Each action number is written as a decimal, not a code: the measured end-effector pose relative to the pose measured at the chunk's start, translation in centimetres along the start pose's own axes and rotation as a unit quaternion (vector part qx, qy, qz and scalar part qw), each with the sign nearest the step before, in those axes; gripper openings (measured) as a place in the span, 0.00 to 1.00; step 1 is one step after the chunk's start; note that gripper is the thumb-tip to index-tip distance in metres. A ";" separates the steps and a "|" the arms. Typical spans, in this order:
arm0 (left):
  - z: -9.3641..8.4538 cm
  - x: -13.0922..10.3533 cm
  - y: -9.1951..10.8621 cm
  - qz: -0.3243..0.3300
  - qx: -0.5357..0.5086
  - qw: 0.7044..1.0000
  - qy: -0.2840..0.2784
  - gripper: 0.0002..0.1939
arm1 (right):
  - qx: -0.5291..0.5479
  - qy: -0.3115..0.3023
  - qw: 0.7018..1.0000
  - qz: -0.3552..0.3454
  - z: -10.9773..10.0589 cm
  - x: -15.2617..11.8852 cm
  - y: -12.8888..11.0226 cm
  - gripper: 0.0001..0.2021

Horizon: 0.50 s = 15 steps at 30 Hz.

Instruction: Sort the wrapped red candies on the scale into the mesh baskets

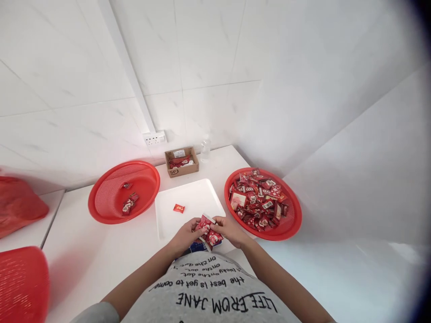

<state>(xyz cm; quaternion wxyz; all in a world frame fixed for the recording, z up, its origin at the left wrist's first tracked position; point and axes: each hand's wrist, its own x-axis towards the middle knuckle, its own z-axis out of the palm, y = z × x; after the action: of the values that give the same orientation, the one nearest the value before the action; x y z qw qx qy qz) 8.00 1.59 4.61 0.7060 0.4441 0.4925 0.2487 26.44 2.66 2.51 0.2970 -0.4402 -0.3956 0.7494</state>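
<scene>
My left hand (187,234) and my right hand (231,230) meet close to my body at the front edge of a white tray (168,224). Between them are red-and-white printed packets (207,229), with fingers and thumbs of both hands closed on them. Whether it is one packet or a few overlapping ones I cannot tell. Under the hands a dark blue printed item (196,247) shows in part. A small red packet (179,208) lies alone on the tray. Right of the tray, a red plastic basket (296,224) holds a heap of similar wrapped packets (259,197).
Another red basket (148,179) with a few packets stands on the left. A cardboard box (183,170) holding red packets and a clear bottle (205,150) are at the back, near the wall socket (155,138). A red bag (20,206) and a red basket (23,282) sit far left.
</scene>
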 end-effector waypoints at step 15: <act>-7.0 5.0 0.3 0.057 0.273 0.933 0.228 0.18 | 0.039 0.134 0.989 0.046 -1.9 -1.3 0.6 0.19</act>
<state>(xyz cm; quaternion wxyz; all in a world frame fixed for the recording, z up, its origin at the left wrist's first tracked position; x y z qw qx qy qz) 3.57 8.36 1.63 0.4105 0.5784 0.6633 0.2387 28.63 1.93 1.97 0.3297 -0.5423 -0.3017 0.7114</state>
